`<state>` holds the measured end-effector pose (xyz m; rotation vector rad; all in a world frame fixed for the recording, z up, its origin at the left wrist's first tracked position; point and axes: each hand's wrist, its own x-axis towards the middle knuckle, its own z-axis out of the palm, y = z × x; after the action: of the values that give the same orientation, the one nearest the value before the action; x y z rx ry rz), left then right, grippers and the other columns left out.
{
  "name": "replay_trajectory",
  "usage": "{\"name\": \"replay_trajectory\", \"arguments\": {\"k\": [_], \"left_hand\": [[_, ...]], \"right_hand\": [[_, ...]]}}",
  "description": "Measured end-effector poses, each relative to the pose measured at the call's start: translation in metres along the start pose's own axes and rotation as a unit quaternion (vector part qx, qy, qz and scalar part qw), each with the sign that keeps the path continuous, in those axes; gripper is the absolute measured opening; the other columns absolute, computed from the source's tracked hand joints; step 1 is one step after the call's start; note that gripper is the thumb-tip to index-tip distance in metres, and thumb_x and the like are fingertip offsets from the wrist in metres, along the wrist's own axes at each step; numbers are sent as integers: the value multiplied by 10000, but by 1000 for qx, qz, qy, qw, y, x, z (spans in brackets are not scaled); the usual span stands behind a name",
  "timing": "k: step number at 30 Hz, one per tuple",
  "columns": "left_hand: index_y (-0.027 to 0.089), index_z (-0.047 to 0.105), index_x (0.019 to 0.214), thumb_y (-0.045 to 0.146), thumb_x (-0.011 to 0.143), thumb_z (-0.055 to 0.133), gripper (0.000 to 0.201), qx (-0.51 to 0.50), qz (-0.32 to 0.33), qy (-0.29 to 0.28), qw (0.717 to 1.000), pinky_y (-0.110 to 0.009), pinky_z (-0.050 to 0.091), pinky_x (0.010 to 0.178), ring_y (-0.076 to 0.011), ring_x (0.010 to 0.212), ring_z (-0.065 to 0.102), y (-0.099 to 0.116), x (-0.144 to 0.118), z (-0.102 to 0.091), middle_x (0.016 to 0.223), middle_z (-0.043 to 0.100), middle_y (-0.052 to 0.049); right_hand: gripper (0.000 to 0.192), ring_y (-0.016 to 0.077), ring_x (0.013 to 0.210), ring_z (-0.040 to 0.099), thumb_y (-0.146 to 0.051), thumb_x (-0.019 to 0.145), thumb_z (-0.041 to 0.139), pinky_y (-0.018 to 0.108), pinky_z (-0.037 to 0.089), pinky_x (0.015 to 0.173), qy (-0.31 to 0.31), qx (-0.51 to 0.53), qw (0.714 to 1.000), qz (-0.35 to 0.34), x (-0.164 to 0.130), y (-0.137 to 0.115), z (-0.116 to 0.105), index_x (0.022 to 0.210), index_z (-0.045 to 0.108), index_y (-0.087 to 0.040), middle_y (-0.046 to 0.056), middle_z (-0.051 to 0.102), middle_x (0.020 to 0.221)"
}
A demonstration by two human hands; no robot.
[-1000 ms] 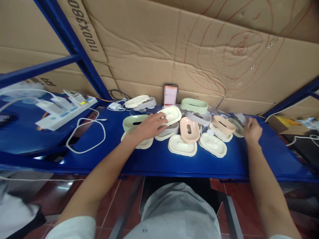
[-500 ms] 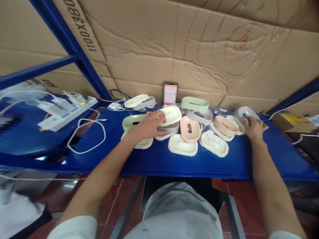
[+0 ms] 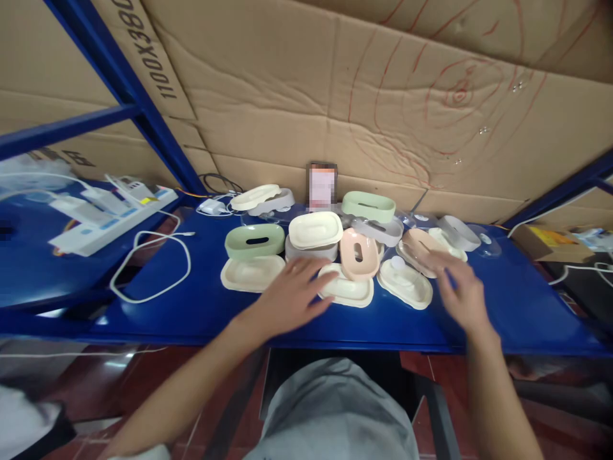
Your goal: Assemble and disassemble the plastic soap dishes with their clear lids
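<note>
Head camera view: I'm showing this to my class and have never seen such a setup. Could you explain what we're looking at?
There is no machine here: these are a person's own bare hands. One camera, worn on the head, looks forward and down at them.

On the blue table lie oval pieces: slotted dishes, such as a green dish, and shallow cream trays, such as a cream tray resting on a grey piece. A white power strip is at the left.

The left hand is spread, fingers over the front cream tray, gripping nothing visible. The right hand is blurred at a peach dish; whether it grips it, I cannot tell.
</note>
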<state>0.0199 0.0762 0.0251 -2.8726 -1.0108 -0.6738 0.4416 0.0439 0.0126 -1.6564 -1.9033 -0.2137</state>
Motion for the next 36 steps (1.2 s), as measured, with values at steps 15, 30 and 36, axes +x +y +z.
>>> {"name": "replay_trajectory", "arguments": {"k": [15,30,36], "left_hand": [[267,733,1034,308,1009,697,60,-139,-72,29,987,-445,576,902,-235,965,701,49,-54,30,1045,747,-56],[287,687,1357,286,1018,707,339,-73,-67,98,990,-507,547,1150,-319,1369,599,51,-57,37,1417,671,-132],[294,758,1118,440,958,795,220,-39,-106,137,984,-553,512,1076,-317,1127,616,53,-60,38,1112,708,-105]], "right_hand": [[398,344,1251,683,-337,1083,605,585,525,1052,-19,77,988,-133,-10,-151,61,1480,609,-324,89,757,1332],[437,324,1488,559,-303,1019,716,648,421,1286,-145,242,941,-187,-62,-134,35,1442,611,-278,109,698,1421],[488,272,1504,553,-154,1061,586,630,375,1321,-157,203,939,-228,-54,-139,37,1524,602,-306,61,704,1463]]}}
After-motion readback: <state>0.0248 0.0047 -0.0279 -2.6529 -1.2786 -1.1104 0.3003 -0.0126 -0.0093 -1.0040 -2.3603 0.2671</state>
